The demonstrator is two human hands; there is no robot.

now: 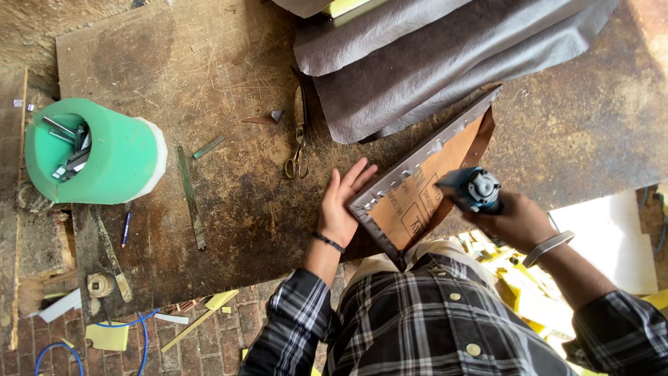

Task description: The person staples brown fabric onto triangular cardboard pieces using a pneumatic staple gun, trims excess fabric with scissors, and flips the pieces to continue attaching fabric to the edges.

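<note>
**Stapling a covered panel at the worktop edge**

Low centre, the left hand [342, 202] lies flat, fingers spread, against the panel [410, 209], which is tilted at the worktop [229, 209] edge. At lower right, the right hand [518, 221] has its grip wrapped around a blue staple gun [473, 189] resting on the panel. Beyond, scissors [299, 150] lie mid-frame. Grey fabric [431, 63] drapes over the panel's far end, upper right. A green tub [104, 153] of metal pieces sits far left.

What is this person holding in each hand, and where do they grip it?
The right hand holds a blue power tool by its body. The left hand lies flat against the corner edge of the fabric-wrapped panel, steadying it rather than gripping.
</note>
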